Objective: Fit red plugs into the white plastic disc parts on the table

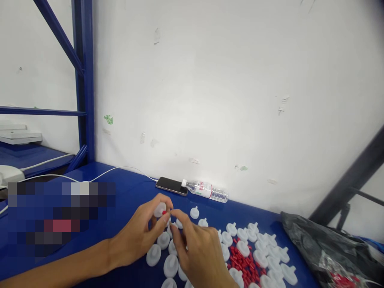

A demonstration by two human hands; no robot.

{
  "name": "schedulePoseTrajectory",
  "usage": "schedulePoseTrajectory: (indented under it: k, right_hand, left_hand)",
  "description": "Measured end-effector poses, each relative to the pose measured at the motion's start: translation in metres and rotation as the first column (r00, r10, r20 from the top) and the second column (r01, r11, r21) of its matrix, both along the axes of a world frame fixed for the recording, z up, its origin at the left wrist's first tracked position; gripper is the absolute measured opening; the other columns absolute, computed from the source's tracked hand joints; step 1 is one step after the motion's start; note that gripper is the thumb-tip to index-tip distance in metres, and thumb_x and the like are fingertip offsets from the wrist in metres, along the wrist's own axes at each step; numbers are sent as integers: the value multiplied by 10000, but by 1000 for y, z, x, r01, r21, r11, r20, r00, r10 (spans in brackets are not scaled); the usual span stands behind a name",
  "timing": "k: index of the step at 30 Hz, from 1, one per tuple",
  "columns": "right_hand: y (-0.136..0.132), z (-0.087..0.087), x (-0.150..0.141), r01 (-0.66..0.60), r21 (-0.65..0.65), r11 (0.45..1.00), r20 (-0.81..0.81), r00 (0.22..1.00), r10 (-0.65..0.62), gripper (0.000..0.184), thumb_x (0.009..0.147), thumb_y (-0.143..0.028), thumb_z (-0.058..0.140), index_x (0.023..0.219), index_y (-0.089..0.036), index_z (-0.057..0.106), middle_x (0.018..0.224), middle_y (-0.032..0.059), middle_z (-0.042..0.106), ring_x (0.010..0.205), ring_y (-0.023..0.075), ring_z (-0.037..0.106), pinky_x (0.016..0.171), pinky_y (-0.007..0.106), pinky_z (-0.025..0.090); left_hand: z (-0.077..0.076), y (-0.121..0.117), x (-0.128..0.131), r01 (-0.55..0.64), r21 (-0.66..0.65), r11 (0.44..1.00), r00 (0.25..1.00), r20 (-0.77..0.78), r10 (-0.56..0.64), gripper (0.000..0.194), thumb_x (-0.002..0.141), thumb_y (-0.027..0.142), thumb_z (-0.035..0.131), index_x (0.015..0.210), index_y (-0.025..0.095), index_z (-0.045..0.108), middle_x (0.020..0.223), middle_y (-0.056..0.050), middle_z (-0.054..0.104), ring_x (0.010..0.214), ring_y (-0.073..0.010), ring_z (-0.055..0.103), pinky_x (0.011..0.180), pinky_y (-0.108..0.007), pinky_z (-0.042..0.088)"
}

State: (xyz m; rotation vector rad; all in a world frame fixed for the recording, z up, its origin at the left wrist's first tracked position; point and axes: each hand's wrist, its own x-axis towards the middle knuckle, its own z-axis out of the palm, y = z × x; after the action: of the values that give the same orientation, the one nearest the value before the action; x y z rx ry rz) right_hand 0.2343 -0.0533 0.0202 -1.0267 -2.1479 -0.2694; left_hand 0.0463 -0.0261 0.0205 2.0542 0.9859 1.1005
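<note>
My left hand (pixel 144 228) is closed on a white round plastic piece with a stem (pixel 159 209), raised above the blue table. A small red piece (pixel 164 213) shows at that stem, between my left fingers. Close beside it, my right hand (pixel 198 244) has thumb and forefinger curled in toward the left fingertips. What the right fingers pinch, if anything, is too small to make out. Beneath and around both hands lie several similar white pieces (pixel 171 265), flat side down with stems up. To the right is a heap of small red pieces (pixel 244 262) among more white ones.
A phone (pixel 171 186) on a white cable and a water bottle (pixel 207 190) lie against the wall. At the right edge sits a dark plastic bag (pixel 324 240) with red pieces in it. A blue metal upright (pixel 87 80) stands left. A blurred patch covers part of the left side.
</note>
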Motion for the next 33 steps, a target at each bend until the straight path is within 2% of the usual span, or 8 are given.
schedulePoseTrajectory:
  k: [5, 10, 14, 17, 21, 25, 30, 33]
  right_hand:
    - [10, 5, 13, 247, 56, 967, 1, 969, -247, 205, 1021, -236, 404, 1077, -254, 600, 863, 1, 660, 695, 158, 637, 534, 276, 335]
    - [23, 10, 32, 395, 42, 918, 84, 914, -397, 182, 970, -181, 476, 933, -201, 654, 983, 88, 652, 927, 254, 592, 690, 335, 425]
    - [32, 15, 50, 436, -102, 894, 163, 894, -417, 160, 955, -193, 547, 910, -229, 695, 924, 66, 701, 937, 284, 605, 832, 439, 420]
    - [37, 22, 66, 457, -187, 870, 164, 887, -431, 182, 941, -176, 566, 864, -240, 718, 812, 38, 733, 847, 257, 655, 806, 403, 432]
    - [39, 32, 87, 501, -349, 792, 140, 864, -484, 156, 886, -195, 616, 814, -254, 741, 748, 11, 752, 704, 205, 700, 615, 285, 442]
    - [35, 40, 106, 552, -445, 705, 186, 827, -530, 141, 845, -236, 648, 793, -282, 771, 782, 27, 758, 737, 214, 715, 578, 273, 428]
    - [29, 38, 124, 736, -403, 544, 340, 672, -658, 115, 743, -169, 679, 703, -250, 750, 758, 95, 733, 691, 305, 690, 570, 347, 377]
    - [28, 31, 131, 766, -382, 517, 400, 641, -655, 159, 680, -84, 673, 696, -228, 738, 773, 116, 730, 688, 299, 689, 581, 350, 384]
  left_hand:
    - [1, 26, -9, -242, 76, 967, 967, -60, 246, 340, 1030, 510, 348, 993, 236, 547, 838, 11, 536, 683, -169, 496, 616, -292, 416]
    - [-6, 41, -16, -276, 129, 953, 953, -93, 288, 406, 1018, 493, 385, 888, 224, 659, 1045, -52, 525, 988, -246, 522, 877, -391, 427]
    - [-13, 45, -16, -265, 122, 957, 950, -136, 280, 360, 1006, 468, 417, 936, 235, 682, 1016, -48, 571, 1008, -258, 537, 935, -424, 421]
    - [-16, 48, -15, -244, 114, 963, 954, -150, 260, 337, 1008, 442, 410, 945, 230, 664, 1000, -42, 595, 938, -232, 575, 883, -388, 461]
    - [-23, 55, -19, -236, 129, 963, 953, -166, 255, 300, 1011, 408, 398, 986, 231, 639, 998, -42, 600, 916, -223, 595, 855, -372, 483]
    - [-33, 62, -26, -210, 133, 969, 945, -225, 236, 255, 1008, 349, 397, 1050, 238, 623, 1001, -42, 610, 912, -224, 606, 861, -377, 491]
    - [-34, 62, -28, -181, 150, 972, 931, -292, 218, 293, 1006, 342, 392, 1171, 267, 621, 1199, -62, 568, 972, -232, 615, 908, -392, 496]
    - [-31, 58, -26, -152, 154, 976, 926, -325, 195, 284, 974, 424, 466, 1131, 299, 668, 1279, -60, 523, 1073, -266, 595, 974, -422, 483]
